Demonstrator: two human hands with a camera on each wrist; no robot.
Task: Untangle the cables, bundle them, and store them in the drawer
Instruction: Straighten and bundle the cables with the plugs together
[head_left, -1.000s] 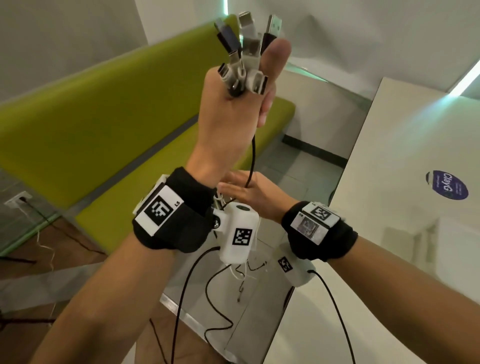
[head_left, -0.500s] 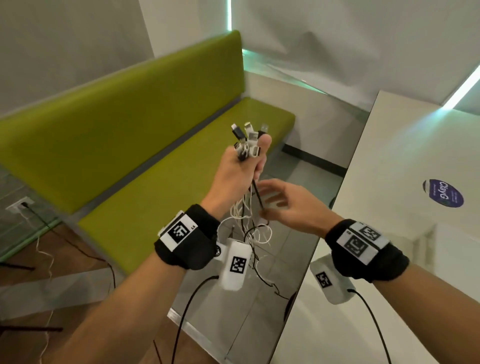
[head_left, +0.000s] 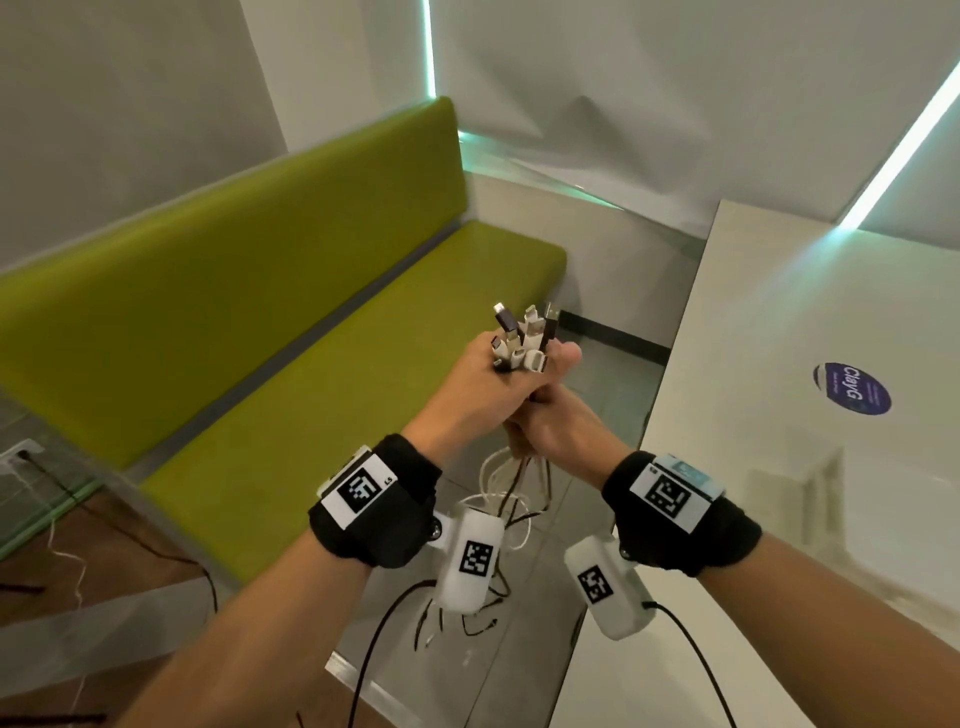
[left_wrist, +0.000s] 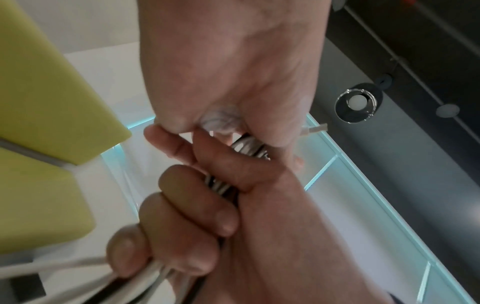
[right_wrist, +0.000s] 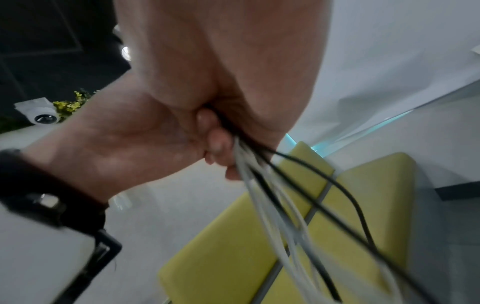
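A bunch of black and white cables (head_left: 501, 480) hangs in the air in front of me, its plug ends (head_left: 524, 338) fanning out above my left hand (head_left: 483, 400). That hand grips the bunch just under the plugs. My right hand (head_left: 563, 431) sits directly below it, touching it, fingers curled round the same cables. In the left wrist view the right hand's fingers (left_wrist: 187, 205) wrap the cables (left_wrist: 221, 186). The right wrist view shows the loose cables (right_wrist: 275, 197) trailing down from my right hand (right_wrist: 221, 131). No drawer is in view.
A green padded bench (head_left: 249, 322) runs along the wall at the left. A white table (head_left: 779, 322) with a blue round sticker (head_left: 852, 388) stands at the right. Grey tiled floor lies below the hands, with a wall socket (head_left: 18, 452) far left.
My left hand came down from high overhead to chest height with the plugs. My right hand rose from beneath, open half a second ago, and now grips the cables under the left hand.
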